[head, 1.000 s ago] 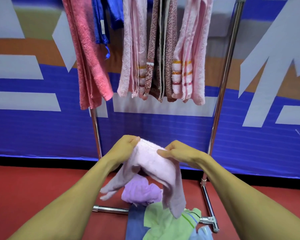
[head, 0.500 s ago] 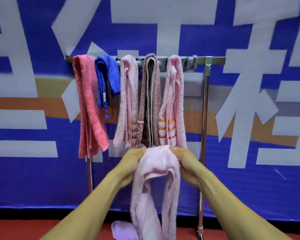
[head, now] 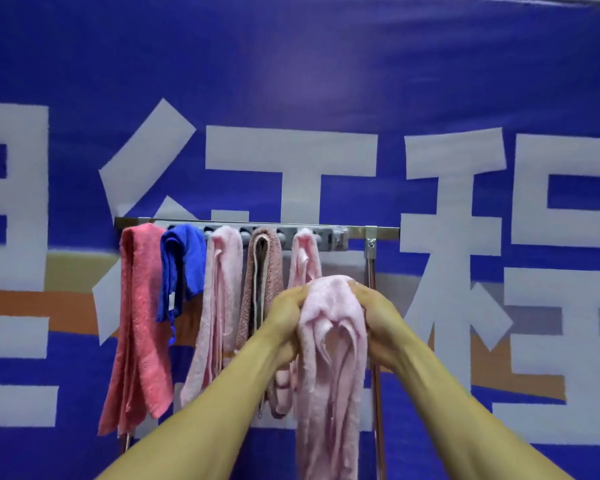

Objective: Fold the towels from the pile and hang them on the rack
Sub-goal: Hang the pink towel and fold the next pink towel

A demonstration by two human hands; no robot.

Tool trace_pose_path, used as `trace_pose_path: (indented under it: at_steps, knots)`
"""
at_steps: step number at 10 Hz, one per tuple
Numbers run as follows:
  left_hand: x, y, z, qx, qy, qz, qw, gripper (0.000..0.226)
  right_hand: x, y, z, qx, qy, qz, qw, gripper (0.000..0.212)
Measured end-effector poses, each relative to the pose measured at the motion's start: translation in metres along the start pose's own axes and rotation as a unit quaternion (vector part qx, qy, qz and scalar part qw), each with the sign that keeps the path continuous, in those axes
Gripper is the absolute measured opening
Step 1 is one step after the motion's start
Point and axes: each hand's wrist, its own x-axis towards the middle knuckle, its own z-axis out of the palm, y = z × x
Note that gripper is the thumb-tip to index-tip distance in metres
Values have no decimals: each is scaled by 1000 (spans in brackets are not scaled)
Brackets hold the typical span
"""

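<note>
I hold a pale pink towel bunched at its top between both hands, and it hangs down in long folds. My left hand grips its left side and my right hand grips its right side. The towel sits a little below the metal rack bar, under the bar's right part. Several towels hang on the rack: a coral one, a blue one, a light pink one, a brown speckled one and another pink one partly behind my hands. The pile is out of view.
The rack's right upright pole runs down just right of the held towel. A stretch of bare bar lies between the last pink towel and the pole's bracket. A blue banner with large white characters fills the background.
Both hands have lifted the pink towel up from the floor pile toward the rack bar and to the right. The view has tilted up, so the pile and the floor are gone from sight.
</note>
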Motion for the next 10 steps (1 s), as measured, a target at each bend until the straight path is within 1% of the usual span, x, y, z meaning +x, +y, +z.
trace_pose_path:
  at_steps: [1,2,3,4,5,6,7,8,9,10]
  knots:
    - [40,0,17,-39,55,21,998,21,26,-21,-10,-22,7,-25,999,32]
    - [84,-1,31,-70,78,44,994,71,51,-38,-15,-41,21,-39,998,31]
    - [139,-8,36,-32,99,59,993,77,82,-52,-21,-61,34,-59,996,25]
    - [135,14,53,-8,116,58,992,34,109,-60,-24,-123,15,-75,989,24]
    - [148,23,58,36,130,62,989,30,134,-67,-26,-141,19,-69,987,24]
    - [151,27,58,84,158,58,982,33,151,-68,-27,-137,29,-54,989,25]
    - [161,19,55,105,159,28,981,42,157,-59,-31,-174,36,-30,984,19]
    - [204,-2,39,41,235,-24,971,58,164,-45,-36,-219,76,9,973,17]
    - [194,-6,38,115,211,-18,971,42,169,-35,-36,-287,134,13,948,29]
    - [179,-6,35,259,168,37,951,31,162,-27,-37,-284,155,-28,946,33]
